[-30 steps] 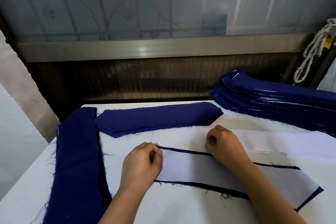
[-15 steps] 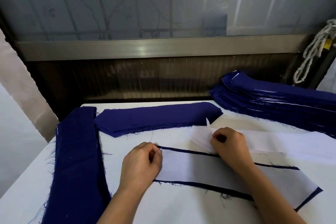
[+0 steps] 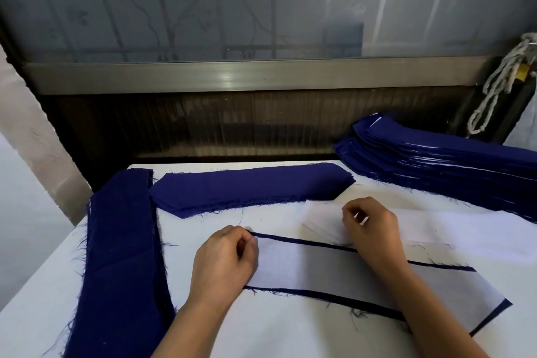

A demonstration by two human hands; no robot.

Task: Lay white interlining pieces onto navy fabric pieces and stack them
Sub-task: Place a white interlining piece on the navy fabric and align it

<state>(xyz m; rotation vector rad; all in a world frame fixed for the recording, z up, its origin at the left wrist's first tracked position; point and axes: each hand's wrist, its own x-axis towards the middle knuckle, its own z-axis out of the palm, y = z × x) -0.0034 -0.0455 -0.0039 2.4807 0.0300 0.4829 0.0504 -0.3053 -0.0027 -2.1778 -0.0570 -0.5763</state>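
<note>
The navy stack (image 3: 450, 163) runs off frame right; the left hand (image 3: 222, 267) partly hides the interlining piece (image 3: 319, 269).

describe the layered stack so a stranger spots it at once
Start at the white table, then go to its far right corner. The stack there is the tallest navy pile, and alone shows thin white edges between its layers.

Navy fabric pieces (image 3: 250, 189) on a white table (image 3: 261, 328).
White interlining (image 3: 319, 267) edged in navy; grey window (image 3: 203, 3), grid-patterned.
</note>
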